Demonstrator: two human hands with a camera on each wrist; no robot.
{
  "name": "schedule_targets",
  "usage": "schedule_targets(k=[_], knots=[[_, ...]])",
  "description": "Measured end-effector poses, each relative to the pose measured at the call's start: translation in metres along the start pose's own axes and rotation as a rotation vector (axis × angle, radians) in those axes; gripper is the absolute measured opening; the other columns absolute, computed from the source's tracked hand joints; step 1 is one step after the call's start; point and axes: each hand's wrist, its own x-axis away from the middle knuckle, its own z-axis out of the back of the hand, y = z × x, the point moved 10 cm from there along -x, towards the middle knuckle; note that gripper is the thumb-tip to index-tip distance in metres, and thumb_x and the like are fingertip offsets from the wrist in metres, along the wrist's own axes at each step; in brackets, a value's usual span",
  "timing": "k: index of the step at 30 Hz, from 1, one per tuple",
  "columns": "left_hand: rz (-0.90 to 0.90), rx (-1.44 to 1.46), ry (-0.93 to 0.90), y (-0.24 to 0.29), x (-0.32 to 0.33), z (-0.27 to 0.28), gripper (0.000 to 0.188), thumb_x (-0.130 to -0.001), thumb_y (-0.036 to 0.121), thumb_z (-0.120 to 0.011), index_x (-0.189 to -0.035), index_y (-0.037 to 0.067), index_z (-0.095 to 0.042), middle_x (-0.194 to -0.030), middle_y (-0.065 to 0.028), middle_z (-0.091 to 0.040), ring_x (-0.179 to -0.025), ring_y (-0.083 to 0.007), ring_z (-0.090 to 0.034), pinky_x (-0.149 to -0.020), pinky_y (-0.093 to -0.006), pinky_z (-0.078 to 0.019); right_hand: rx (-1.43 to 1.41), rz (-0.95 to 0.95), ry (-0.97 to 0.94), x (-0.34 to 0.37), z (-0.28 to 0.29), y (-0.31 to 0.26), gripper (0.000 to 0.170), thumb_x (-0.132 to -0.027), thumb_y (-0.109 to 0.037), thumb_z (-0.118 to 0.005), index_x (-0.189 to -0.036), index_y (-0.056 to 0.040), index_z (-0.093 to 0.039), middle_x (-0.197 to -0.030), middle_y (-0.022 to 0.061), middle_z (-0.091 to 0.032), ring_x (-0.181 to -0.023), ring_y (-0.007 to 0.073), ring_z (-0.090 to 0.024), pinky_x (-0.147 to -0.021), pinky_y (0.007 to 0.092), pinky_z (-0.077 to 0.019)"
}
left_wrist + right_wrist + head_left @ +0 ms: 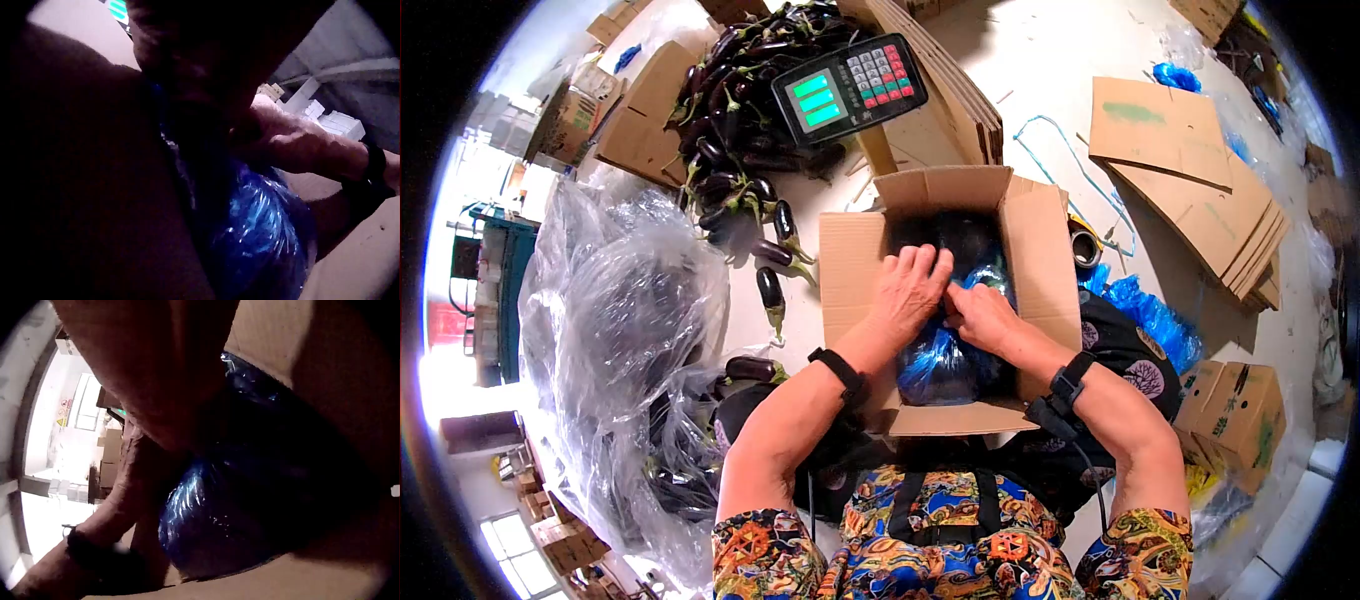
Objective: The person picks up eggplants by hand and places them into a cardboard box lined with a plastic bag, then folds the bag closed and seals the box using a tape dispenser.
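An open cardboard box stands close in front of the person, its flaps spread outward. Inside lies a blue plastic bag with dark bulky contents, shiny and bunched toward its middle. My left hand bends its fingers over the bunched plastic. From the other side my right hand pinches the same plastic between thumb and forefinger, almost touching the left hand. In the left wrist view, the blue bag bulges below both hands. Deep shadow hides most fingertips in the right wrist view, where creases gather beneath the right hand.
Beyond the box, a scale display stands beside a heap of eggplants. Clear plastic film spreads at left. Flattened cardboard, a tape roll, blue plastic bags and a smaller box lie at right.
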Motion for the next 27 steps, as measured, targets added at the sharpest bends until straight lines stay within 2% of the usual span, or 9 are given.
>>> schedule_targets(k=[3, 4, 7, 8, 11, 14, 19, 24, 27], knots=[[0.183, 0.114, -0.196, -0.016, 0.009, -0.016, 0.058, -0.071, 0.015, -0.074, -0.123, 0.004, -0.050, -0.109, -0.0168, -0.052, -0.100, -0.0337, -0.050, -0.080, -0.0461, -0.0446, 0.183, -0.013, 0.006, 0.003, 0.005, -0.011, 0.024, -0.081, -0.007, -0.061, -0.104, -0.0041, -0.054, -0.077, 0.0227, -0.067, -0.076, 0.0436, -0.067, -0.068, 0.0544, -0.0541], [0.192, 0.126, -0.137, -0.013, 0.008, -0.009, 0.053, -0.073, 0.013, -0.072, -0.120, 0.004, -0.050, -0.109, -0.0201, -0.054, -0.097, -0.0374, -0.056, -0.076, -0.0483, -0.0477, 0.203, 0.014, 0.012, 0.005, 0.007, -0.016, 0.024, -0.081, -0.006, -0.061, -0.104, -0.0044, -0.054, -0.076, 0.0220, -0.067, -0.075, 0.0430, -0.067, -0.067, 0.0539, -0.0540], [0.367, 0.155, -0.593, -0.018, 0.027, -0.026, 0.051, -0.074, 0.011, -0.070, -0.120, 0.004, -0.051, -0.102, -0.0198, -0.059, -0.088, -0.0392, -0.063, -0.070, -0.0497, -0.0511, 0.215, 0.049, 0.039, 0.009, 0.011, -0.019, 0.023, -0.081, -0.005, -0.060, -0.103, -0.0054, -0.054, -0.075, 0.0200, -0.067, -0.071, 0.0419, -0.067, -0.062, 0.0532, -0.0527], [0.277, 0.183, -0.515, -0.022, 0.035, -0.036, 0.051, -0.070, 0.008, -0.072, -0.119, 0.008, -0.056, -0.091, -0.0187, -0.061, -0.079, -0.0417, -0.065, -0.068, -0.0503, -0.0534, 0.208, 0.057, 0.035, 0.008, 0.011, -0.019, 0.023, -0.081, -0.006, -0.060, -0.102, -0.0055, -0.054, -0.074, 0.0200, -0.067, -0.070, 0.0419, -0.067, -0.062, 0.0534, -0.0523], [0.083, 0.394, -0.431, -0.008, 0.036, -0.029, 0.033, -0.069, 0.010, -0.072, -0.101, 0.009, -0.065, -0.088, -0.0171, -0.062, -0.082, -0.0395, -0.065, -0.068, -0.0490, -0.0536, 0.196, 0.050, 0.014, 0.002, 0.005, -0.015, 0.023, -0.081, -0.008, -0.062, -0.102, -0.0055, -0.053, -0.074, 0.0199, -0.067, -0.071, 0.0421, -0.067, -0.062, 0.0541, -0.0516], [0.141, 0.471, -0.509, -0.001, 0.026, -0.032, 0.020, -0.071, 0.011, -0.070, -0.091, 0.009, -0.067, -0.085, -0.0150, -0.062, -0.083, -0.0373, -0.065, -0.069, -0.0484, -0.0535, 0.158, 0.014, -0.002, 0.005, 0.006, -0.012, 0.025, -0.081, -0.010, -0.063, -0.102, -0.0047, -0.052, -0.075, 0.0208, -0.067, -0.073, 0.0429, -0.066, -0.064, 0.0549, -0.0511], [0.123, 0.142, -0.234, 0.005, 0.022, -0.024, 0.005, -0.079, 0.012, -0.061, -0.083, 0.008, -0.061, -0.082, -0.0132, -0.058, -0.075, -0.0334, -0.062, -0.063, -0.0467, -0.0502, 0.006, 0.038, 0.031, 0.018, 0.015, -0.016, 0.029, -0.081, -0.013, -0.066, -0.102, -0.0006, -0.050, -0.082, 0.0245, -0.067, -0.079, 0.0450, -0.066, -0.069, 0.0553, -0.0520], [0.220, 0.184, -0.212, -0.009, 0.028, -0.019, 0.014, -0.081, 0.012, -0.060, -0.092, 0.008, -0.052, -0.085, -0.0133, -0.055, -0.076, -0.0362, -0.061, -0.063, -0.0498, -0.0491, 0.411, 0.206, 0.104, 0.018, 0.000, -0.033, 0.015, -0.084, -0.012, -0.058, -0.096, -0.0050, -0.054, -0.073, 0.0127, -0.068, -0.065, 0.0300, -0.069, -0.055, 0.0427, -0.0556], [0.220, 0.364, -0.480, -0.012, 0.023, -0.017, 0.044, -0.074, 0.016, -0.073, -0.113, 0.009, -0.054, -0.104, -0.0181, -0.055, -0.098, -0.0393, -0.060, -0.076, -0.0490, -0.0512, 0.401, 0.255, 0.114, 0.021, 0.001, -0.034, 0.010, -0.086, -0.012, -0.057, -0.095, -0.0066, -0.056, -0.071, 0.0115, -0.068, -0.064, 0.0293, -0.070, -0.055, 0.0422, -0.0558]])
